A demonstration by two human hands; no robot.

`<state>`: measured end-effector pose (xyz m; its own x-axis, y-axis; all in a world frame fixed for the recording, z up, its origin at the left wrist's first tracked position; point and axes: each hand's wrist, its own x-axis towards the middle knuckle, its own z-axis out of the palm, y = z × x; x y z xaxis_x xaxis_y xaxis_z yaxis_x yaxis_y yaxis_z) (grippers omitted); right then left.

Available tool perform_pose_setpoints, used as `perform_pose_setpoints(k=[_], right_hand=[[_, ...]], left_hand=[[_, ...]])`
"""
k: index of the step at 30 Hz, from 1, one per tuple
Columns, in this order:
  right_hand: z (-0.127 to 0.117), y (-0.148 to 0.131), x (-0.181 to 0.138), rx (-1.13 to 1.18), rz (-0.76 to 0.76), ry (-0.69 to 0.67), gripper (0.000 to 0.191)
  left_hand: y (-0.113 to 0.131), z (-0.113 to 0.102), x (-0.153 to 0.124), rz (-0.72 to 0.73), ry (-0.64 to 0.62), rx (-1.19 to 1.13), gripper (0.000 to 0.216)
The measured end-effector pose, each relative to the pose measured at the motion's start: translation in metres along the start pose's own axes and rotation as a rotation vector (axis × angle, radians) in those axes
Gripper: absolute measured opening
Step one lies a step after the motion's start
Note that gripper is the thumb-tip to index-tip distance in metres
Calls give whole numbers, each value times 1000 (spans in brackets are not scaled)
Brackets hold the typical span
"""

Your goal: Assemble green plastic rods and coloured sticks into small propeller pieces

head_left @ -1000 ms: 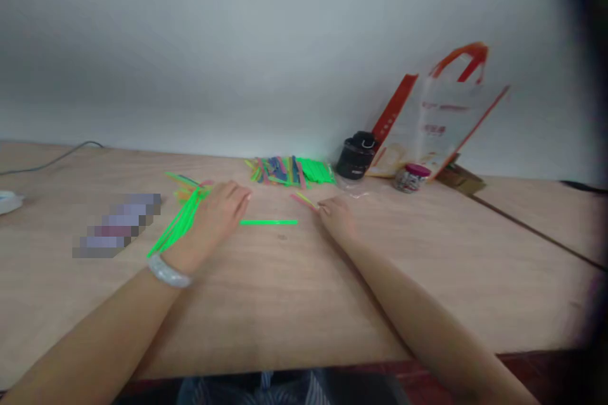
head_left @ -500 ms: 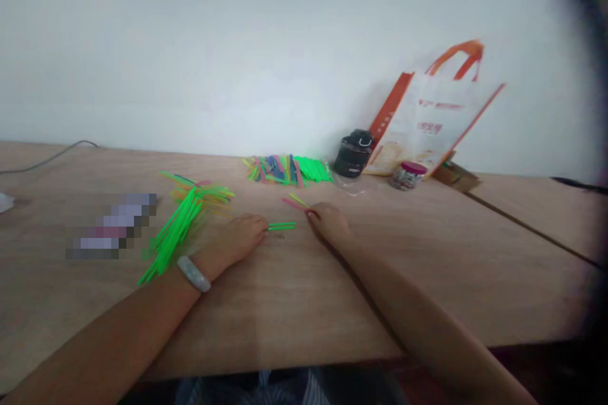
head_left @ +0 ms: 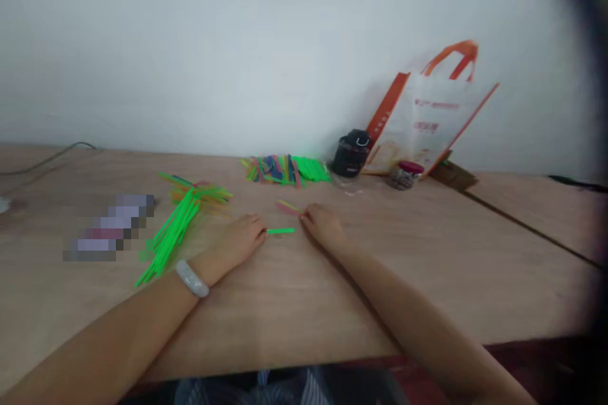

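Note:
My left hand lies on the wooden table with its fingers drawn together over the left end of a single green stick. A pale bracelet is on that wrist. My right hand rests knuckles up, fingers curled, with its fingertips at the stick's right end. They are also close to a pink and a yellow stick. The blur hides what these fingers pinch. A loose pile of green sticks lies left of my left hand.
A heap of mixed coloured sticks lies by the wall. Right of it are a black jar, a small pink-lidded jar and a white and orange bag. A pixelated object and a cable are at left.
My left hand moved right from the green pile onto the single green stick and now covers its left part. My right hand drew slightly nearer and to the left.

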<state>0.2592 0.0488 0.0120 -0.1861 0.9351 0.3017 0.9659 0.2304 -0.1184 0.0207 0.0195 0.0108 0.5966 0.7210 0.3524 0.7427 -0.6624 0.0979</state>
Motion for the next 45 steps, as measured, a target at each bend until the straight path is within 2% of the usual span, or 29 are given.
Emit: perform_pose_setpoints(k=[3, 6, 11, 16, 22, 26, 31, 36, 41, 45], right_hand=[[1, -1, 0, 129, 3, 85, 14], [4, -5, 0, 474, 86, 130, 16], [9, -17, 1, 1156, 264, -72, 19], [11, -26, -2, 1391, 274, -145, 21], [7, -42, -10, 1382, 212, -161, 22], [7, -55, -15, 1319, 144, -220, 21], [9, -60, -16, 1284, 123, -215, 19], [12, -61, -19, 1225, 78, -183, 20], [15, -63, -24, 1010, -31, -81, 25], [12, -64, -26, 898, -107, -21, 28]], left_hand=[[0, -1, 1, -26, 53, -30, 18], [1, -3, 1, -23, 103, -78, 21], [2, -4, 1, -19, 99, -116, 29], [3, -5, 1, -36, 115, -119, 29], [5, -1, 3, -57, 131, -97, 25], [9, 0, 5, -70, 152, -109, 23], [10, 1, 5, -86, 155, -106, 21], [10, 1, 5, -109, 144, -96, 21], [14, -1, 4, -105, 89, -53, 23], [15, -1, 3, -128, 94, -25, 23]])
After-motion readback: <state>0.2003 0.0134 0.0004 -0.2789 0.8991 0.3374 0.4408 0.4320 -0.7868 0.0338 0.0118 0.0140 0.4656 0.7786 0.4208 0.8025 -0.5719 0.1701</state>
